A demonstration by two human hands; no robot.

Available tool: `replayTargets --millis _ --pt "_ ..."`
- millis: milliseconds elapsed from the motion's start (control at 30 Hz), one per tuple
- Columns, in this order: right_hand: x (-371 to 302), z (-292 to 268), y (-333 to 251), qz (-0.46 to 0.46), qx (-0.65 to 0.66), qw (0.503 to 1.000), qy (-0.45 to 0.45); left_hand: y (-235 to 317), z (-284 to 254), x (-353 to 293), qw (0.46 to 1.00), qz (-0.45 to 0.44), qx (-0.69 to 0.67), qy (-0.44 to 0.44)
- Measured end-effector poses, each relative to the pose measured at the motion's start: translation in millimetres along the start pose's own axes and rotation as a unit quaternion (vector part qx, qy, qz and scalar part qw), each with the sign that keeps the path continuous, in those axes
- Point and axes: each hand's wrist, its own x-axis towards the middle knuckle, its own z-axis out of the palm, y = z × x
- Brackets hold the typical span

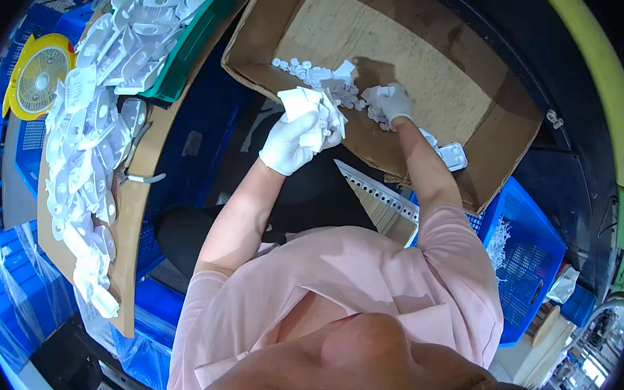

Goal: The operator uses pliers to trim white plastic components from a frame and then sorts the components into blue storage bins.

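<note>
Both my hands wear white gloves. My left hand (291,142) is closed around a bunch of small white plastic parts (311,112), held just outside the near edge of a large cardboard box (261,44). Inside the box, my right hand (395,103) reaches down at a row of loose small white parts (345,93) along the near wall. Its fingers are partly hidden among them, and white on white makes it unclear whether it grips any. A larger white rectangular piece (452,156) lies in the box's right corner, beside my right forearm.
On the left, a board table (155,153) carries a long heap of white plastic housings (83,166) and a green crate (191,53) filled with more. A yellow fan (41,75) stands beyond it. At right sits a blue crate (523,263) with thin white scraps.
</note>
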Motion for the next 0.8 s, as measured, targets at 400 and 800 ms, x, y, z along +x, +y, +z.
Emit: replayTargets --millis 400,800 --pt "-102.4 -58.3 -48.2 -0.148 0.482 0.860 -0.085 -7.1 -4.2 6.1 0.999 -0.031 -0.003 0.010" --pt "-170.2 -41.2 -87.6 -0.472 0.225 0.845 0.109 5.1 -13.8 -7.2 0.994 -0.090 0.052 -0.040"
